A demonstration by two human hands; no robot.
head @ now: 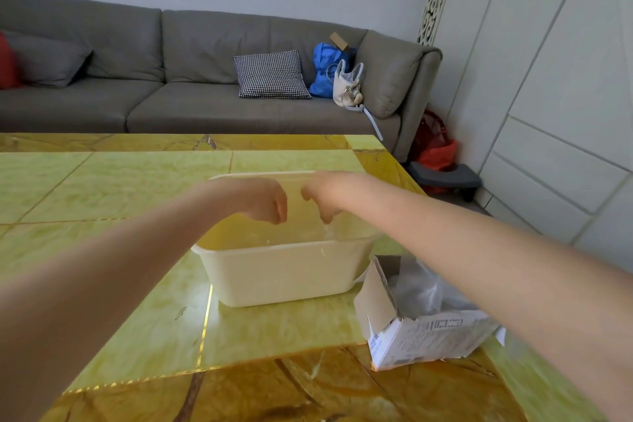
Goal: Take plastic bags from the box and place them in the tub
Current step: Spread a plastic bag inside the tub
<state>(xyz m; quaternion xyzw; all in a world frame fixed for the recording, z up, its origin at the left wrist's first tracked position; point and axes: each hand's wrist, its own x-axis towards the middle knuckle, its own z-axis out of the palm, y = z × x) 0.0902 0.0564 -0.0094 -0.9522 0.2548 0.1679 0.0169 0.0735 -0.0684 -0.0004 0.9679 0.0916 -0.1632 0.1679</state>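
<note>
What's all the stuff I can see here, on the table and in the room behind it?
white rectangular plastic tub: one, table centre
torn cardboard box: one, white and brown, right of the tub, clear plastic bags inside
yellow-green marble table: one, foreground
grey fabric sofa: one, against the far wall
black-and-white checked cushion: one, on the sofa
blue bag: one, sofa's right end
pale handbag: one, before the blue bag
left hand: fingers curled down over the tub
right hand: fingers curled down over the tub; a held bag cannot be made out
</note>
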